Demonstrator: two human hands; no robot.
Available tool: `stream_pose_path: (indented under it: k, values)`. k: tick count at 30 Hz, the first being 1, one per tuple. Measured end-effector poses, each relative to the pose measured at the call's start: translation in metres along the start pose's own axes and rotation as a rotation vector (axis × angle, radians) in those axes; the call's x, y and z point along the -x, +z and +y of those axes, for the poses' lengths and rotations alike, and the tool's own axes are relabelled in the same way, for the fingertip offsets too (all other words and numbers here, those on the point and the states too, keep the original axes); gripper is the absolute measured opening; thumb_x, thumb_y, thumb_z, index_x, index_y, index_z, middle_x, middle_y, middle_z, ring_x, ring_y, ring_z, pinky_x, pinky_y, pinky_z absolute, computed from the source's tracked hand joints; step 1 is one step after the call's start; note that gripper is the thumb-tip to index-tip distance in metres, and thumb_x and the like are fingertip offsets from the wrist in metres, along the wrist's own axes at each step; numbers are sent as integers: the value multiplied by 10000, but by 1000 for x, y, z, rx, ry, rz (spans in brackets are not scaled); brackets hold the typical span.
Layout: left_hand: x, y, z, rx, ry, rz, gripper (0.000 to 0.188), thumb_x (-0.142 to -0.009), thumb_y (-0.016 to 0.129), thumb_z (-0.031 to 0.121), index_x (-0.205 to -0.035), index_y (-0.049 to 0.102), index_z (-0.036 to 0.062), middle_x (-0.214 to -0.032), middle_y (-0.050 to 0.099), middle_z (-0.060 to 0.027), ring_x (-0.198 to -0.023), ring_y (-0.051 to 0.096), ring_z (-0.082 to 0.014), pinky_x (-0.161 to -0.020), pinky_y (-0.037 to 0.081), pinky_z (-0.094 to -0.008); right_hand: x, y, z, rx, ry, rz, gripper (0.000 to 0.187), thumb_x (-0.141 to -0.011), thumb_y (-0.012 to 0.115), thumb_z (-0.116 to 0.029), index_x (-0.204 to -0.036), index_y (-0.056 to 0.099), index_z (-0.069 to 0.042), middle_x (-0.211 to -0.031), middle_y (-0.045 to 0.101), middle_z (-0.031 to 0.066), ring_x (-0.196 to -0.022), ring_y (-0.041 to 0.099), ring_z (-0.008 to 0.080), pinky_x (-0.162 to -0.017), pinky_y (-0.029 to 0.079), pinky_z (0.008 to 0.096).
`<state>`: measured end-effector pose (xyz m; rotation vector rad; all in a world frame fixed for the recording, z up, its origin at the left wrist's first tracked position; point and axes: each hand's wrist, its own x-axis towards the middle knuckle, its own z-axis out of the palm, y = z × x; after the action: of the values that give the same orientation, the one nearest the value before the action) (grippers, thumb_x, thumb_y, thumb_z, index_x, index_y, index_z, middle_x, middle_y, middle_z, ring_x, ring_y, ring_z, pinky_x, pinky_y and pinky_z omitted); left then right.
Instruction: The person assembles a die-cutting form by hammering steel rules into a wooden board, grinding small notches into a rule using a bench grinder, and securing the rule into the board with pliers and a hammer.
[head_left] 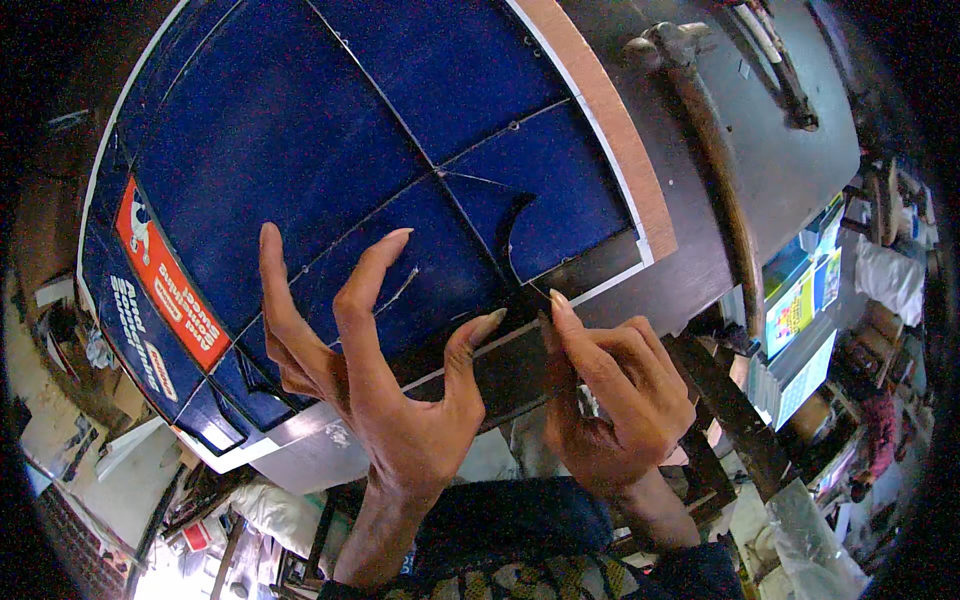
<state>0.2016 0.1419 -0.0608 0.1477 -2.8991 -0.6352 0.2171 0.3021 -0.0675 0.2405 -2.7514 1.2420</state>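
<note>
A large dark blue printed sheet [330,120] lies before me, scored by thin cut lines into panels, with an orange-red label panel at its left. My left hand [390,390] is over its near part, fingers spread and apart, the thumb close to the near edge. My right hand [625,400] is at the sheet's near right edge, thumb and forefinger pinched together. A thin dark line runs to those fingertips, but whether it is a strip of the sheet is unclear. Just beyond them, a curved cut [513,235] has opened a dark gap in the blue.
A wooden-handled hammer [715,150] lies right of the sheet on the dark table [670,300]. Farther right are a metal tool [775,60] and a stack of colourful printed cards [805,310]. Cluttered floor shows at both sides, with a clear plastic bag [815,545] at lower right.
</note>
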Motion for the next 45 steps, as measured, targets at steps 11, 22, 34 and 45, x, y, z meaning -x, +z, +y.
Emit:
stream_pose_path:
  k: [11, 22, 34, 45]
  values:
    - [0, 1, 1, -33, 17, 2, 654, -672, 847, 300, -1243, 598, 101, -1493, 352, -245, -1409, 298, -401, -1147, 209, -529, -6, -5, -5, 7, -10, -80, 499, -629, 701, 137, -1114, 713, 20, -702, 584, 95, -561, 521, 199, -501, 393, 285]
    - [2, 1, 5, -53, -11, -23, 688, -689, 846, 342, -1277, 579, 108, -1463, 392, -222, -1427, 273, -388, -1150, 192, -541, -10, -16, -11, 52, 8, -215, 631, -568, 670, 81, -1196, 648, 30, -749, 537, 96, -648, 554, 243, -557, 450, 333]
    - [22, -6, 30, 45, -76, 152, 557, -773, 810, 253, -1255, 572, 108, -1486, 330, -284, -1323, 353, -441, -1058, 257, -538, 18, -33, 23, 58, -23, -249, 440, -666, 807, -49, -1094, 708, -41, -900, 653, 126, -788, 629, 272, -660, 503, 359]
    - [164, -60, 29, 740, -744, 26, 238, -815, 763, 134, -975, 608, 51, -815, 665, -34, -687, 610, -137, -712, 500, -290, -57, -70, 54, 94, 503, -201, 629, -634, 908, -410, -1048, 660, -7, -933, 714, 138, -831, 677, 249, -761, 533, 335]
